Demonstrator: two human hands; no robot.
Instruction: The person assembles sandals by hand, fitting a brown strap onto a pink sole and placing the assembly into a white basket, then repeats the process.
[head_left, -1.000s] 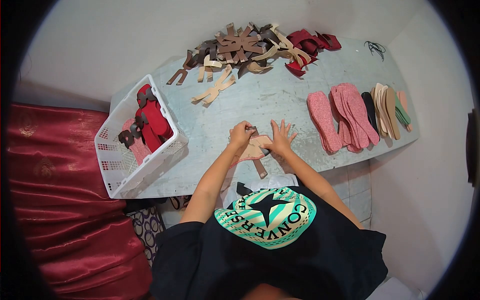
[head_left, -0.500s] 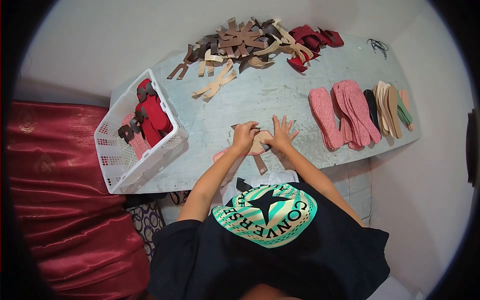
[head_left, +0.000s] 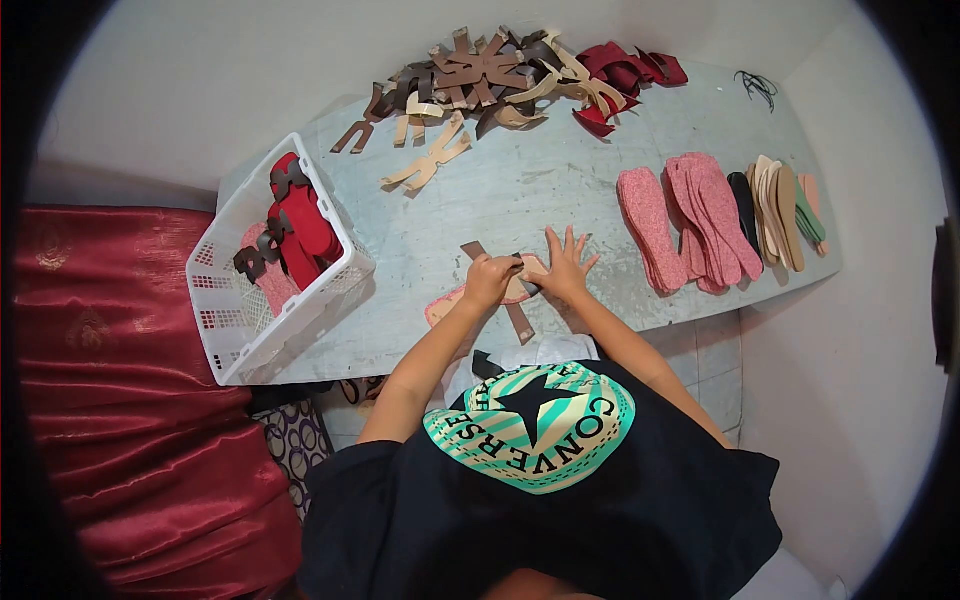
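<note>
A sandal sole (head_left: 445, 305), beige in the middle with a pink speckled rim, lies on the table in front of me. A brown sandal strap (head_left: 520, 325) runs crosswise at the sole, its ends sticking out on both sides. My left hand (head_left: 489, 280) is closed over the sole, its fingertips pinching a dark end of the strap near the sole's middle. Flat on the sole's right end rests my right hand (head_left: 567, 268), its fingers spread and its thumb near another dark strap end. My fingers hide part of the strap and sole.
At left stands a white plastic basket (head_left: 345, 285) with red and pink sandals. Brown, beige and red straps (head_left: 480, 70) are heaped at the back. Pink soles (head_left: 705, 220) lie at right, beside black, beige and green ones (head_left: 785, 215). A dark cord (head_left: 757, 88) lies back right.
My left fingers have curled in tighter over the strap, and more of the strap's far left end shows. My right hand has barely moved.
</note>
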